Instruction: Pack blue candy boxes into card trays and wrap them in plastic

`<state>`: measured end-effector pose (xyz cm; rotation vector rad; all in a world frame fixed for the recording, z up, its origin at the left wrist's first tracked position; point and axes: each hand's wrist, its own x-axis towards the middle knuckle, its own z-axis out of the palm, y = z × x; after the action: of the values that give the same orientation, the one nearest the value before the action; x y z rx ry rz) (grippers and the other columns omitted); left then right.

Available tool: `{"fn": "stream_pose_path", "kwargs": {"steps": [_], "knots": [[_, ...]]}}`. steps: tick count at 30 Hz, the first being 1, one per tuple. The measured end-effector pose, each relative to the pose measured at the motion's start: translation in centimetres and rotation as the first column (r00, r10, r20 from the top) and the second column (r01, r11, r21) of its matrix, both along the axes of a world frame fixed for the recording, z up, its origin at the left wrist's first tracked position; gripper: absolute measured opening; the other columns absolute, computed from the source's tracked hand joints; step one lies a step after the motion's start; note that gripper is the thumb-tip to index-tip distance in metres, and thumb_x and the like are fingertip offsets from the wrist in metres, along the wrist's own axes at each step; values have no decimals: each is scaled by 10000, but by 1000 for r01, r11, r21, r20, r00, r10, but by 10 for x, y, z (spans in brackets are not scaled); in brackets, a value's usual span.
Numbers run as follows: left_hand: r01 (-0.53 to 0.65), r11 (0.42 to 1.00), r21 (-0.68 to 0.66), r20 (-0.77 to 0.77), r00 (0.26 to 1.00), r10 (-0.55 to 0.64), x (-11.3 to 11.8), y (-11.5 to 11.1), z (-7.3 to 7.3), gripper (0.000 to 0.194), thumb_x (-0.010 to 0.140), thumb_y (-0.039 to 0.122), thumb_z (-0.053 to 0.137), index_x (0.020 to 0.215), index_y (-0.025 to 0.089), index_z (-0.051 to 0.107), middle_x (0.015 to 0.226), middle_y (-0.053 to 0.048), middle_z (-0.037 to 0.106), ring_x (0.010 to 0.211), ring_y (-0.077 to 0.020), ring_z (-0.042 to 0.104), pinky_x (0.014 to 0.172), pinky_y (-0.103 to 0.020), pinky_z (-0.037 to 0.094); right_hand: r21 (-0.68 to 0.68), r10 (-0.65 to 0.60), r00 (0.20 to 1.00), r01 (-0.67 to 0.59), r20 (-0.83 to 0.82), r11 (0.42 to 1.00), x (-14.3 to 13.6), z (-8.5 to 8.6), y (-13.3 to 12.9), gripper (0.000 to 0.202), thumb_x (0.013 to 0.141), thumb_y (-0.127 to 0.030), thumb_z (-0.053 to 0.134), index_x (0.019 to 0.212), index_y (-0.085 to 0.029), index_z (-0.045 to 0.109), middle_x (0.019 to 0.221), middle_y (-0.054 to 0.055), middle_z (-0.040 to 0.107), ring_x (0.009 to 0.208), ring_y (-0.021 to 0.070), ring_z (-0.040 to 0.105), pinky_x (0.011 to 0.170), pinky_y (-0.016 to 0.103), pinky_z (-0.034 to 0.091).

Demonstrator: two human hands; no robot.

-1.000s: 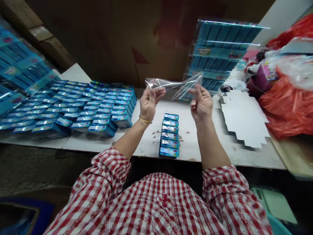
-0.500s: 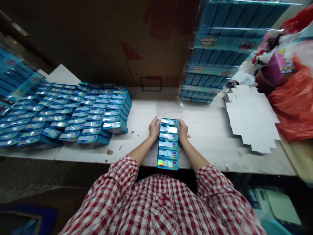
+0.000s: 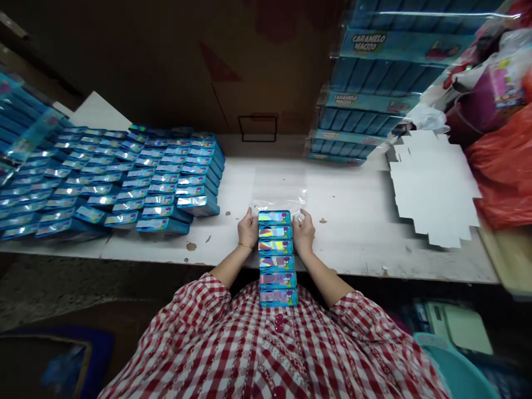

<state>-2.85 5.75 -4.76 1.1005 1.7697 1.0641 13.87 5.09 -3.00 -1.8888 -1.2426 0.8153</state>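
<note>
A row of several small blue candy boxes runs from the table toward my body, its near end past the table edge against the checked shirt. Flat on the table beyond its far end lies a clear plastic bag. My left hand is closed at the bag's left edge, beside the far boxes. On the other side, my right hand pinches the bag's right corner next to the same boxes. The fingertips of both hands are partly hidden.
Many blue boxes stand in rows at the left. Wrapped packs are stacked at the back right. White card sheets and a red plastic bag lie on the right. A cardboard box stands behind.
Both hands and the row of boxes have come closer to my body. More of the clear bag now shows beyond the far end of the row.
</note>
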Motion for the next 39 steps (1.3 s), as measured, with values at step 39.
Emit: {"fn": "stream_pose_path", "kwargs": {"steps": [39], "knots": [[309, 950, 34, -778, 606, -169, -13, -27, 16, 214, 870, 281, 411, 734, 171, 533, 713, -44, 615, 657, -146, 571, 586, -243, 359, 206, 160, 560, -533, 813, 820, 21, 3, -10, 287, 888, -230, 410, 645, -183, 556, 619, 31, 576, 602, 148, 449, 602, 284, 255]]}}
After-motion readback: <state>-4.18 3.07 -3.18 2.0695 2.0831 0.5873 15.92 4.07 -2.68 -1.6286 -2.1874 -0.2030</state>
